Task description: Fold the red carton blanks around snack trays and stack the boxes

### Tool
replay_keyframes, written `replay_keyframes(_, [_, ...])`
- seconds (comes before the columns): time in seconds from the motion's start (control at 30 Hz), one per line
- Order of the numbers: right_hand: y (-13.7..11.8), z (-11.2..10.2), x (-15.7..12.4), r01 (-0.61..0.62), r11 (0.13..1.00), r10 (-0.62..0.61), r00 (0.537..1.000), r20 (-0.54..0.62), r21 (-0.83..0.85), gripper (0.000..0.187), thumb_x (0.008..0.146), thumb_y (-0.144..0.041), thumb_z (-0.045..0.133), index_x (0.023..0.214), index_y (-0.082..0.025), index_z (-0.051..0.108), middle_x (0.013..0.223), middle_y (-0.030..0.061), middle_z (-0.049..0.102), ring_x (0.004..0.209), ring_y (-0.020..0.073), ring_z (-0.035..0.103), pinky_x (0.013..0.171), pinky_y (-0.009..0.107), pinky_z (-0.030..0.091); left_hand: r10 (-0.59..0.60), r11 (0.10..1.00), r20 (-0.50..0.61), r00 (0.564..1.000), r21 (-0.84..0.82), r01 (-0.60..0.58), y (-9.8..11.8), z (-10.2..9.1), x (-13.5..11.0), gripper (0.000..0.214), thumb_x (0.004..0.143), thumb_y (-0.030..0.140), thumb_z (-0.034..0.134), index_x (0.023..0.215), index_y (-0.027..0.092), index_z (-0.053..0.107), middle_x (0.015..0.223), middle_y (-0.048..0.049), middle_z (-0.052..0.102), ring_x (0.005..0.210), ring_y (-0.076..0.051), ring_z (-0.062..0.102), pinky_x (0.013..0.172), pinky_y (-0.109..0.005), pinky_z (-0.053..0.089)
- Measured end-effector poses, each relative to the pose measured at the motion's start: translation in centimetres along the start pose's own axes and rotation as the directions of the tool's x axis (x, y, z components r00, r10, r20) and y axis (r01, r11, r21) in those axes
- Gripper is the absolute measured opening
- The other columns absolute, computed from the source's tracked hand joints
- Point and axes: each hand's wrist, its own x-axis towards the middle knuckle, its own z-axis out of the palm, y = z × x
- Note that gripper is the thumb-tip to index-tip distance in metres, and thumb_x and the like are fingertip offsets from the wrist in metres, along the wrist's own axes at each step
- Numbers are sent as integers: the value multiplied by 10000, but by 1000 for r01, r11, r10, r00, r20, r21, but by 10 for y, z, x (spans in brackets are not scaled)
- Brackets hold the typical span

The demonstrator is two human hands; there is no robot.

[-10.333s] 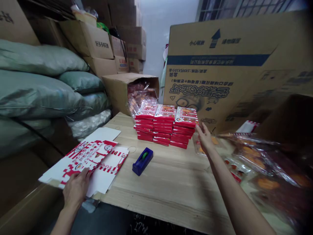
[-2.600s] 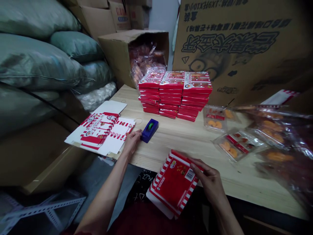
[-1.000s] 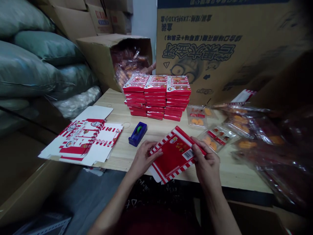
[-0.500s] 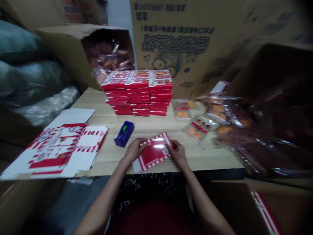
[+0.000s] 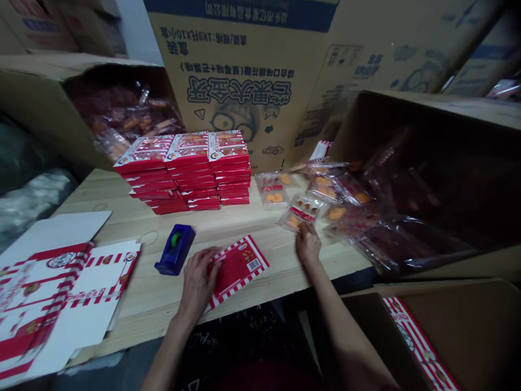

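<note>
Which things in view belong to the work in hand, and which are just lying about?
Belongs to the work:
red striped box, under the left hand
clear food packet, at the right hand
stacked red boxes and flat printed card, probably

Apparently just lying about:
blue tape dispenser, untouched, role unclear
large brown carton at the back

1. Table [image 5: 280,269]: pale wood grain, smooth and matt.
2. Box [image 5: 242,266] near the front edge: printed card, smooth.
3. Stacked boxes [image 5: 191,169] toward the back edge: smooth printed card.
4. Flat cards [image 5: 71,304] at the left end: smooth card, the white areas matt.
5. Tape holder [image 5: 171,258] between flat cards and box: smooth blue plastic, slight shine.
6. Packet [image 5: 305,209] toward the right end: clear, glossy plastic, creased.
7. Carton [image 5: 240,57] along the back edge: brown cardboard, matt.
8. Bundle [image 5: 38,193] beyond the left edge: wrinkled, shiny, plastic-looking.
</note>
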Motion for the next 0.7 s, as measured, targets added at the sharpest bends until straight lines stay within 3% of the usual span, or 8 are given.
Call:
replay_keyframes(0.17, [10,-23,11,-82,989,98,988,-121,126,281,905,-319,540,968,-129,737,913,162,763,868,292,689,854,436,521,8,990,21,1000,-139,-5,17,-8,-3,308,996,369,555,1201,219,730,1264,-114,691,1204,-291,626,1104,-496,465])
replay_keyframes(0.3, [0,-63,4,-60,956,135,959,-251,286,320,927,-461,536,880,-172,665,846,102,733,814,252,684,828,409,544,-26,963,27,999,-269,33,34,-9,-6,316,998,382,568,1242,236,708,1312,-105,671,1257,-286,611,1140,-500,441])
replay_keyframes(0.37, [-11,-85,-4,-44,931,164,937,-309,361,343,942,-517,540,896,-187,622,859,82,722,808,229,694,807,387,562,-101,926,8,995,-365,97,43,-5,-6,442,959,410,642,1370,249,622,1415,-113,611,1328,-298,572,1162,-511,423])
replay_keyframes(0.43, [-27,-103,-15,-47,875,214,930,-299,482,361,929,-558,588,902,-198,599,807,44,708,715,193,689,732,353,580,-199,853,-4,980,-493,171,51,-1,-4,755,862,428,770,1526,268,450,1562,-134,491,1448,-325,466,1202,-534,375])
replay_keyframes(0.53, [-58,-114,-38,-140,619,291,955,-60,773,406,807,-570,776,851,-206,600,650,-38,646,525,121,599,595,274,556,-270,626,91,959,-740,246,61,3,0,1049,712,405,904,1588,290,338,1674,-154,353,1530,-348,359,1230,-525,342])
replay_keyframes(0.6, [-82,-109,-56,-264,439,255,953,162,859,426,736,-532,865,805,-203,604,589,-67,607,474,86,538,544,223,513,-216,414,264,940,-847,334,65,-1,-1,948,693,390,919,1514,250,467,1588,-174,493,1442,-358,495,1184,-508,416])
replay_keyframes(0.63, [-93,-104,-66,-320,402,219,943,249,858,418,737,-518,874,790,-200,607,579,-71,600,468,77,523,531,207,496,-184,328,347,920,-861,390,65,-5,-3,846,697,380,919,1443,215,554,1487,-180,601,1353,-354,588,1146,-498,463])
replay_keyframes(0.7, [-114,-92,-81,-400,384,143,916,375,832,393,768,-504,862,781,-199,616,603,-61,622,488,79,536,535,203,497,-169,240,443,881,-848,472,62,-18,-11,638,713,349,916,1277,155,689,1273,-168,747,1178,-326,707,1078,-469,526])
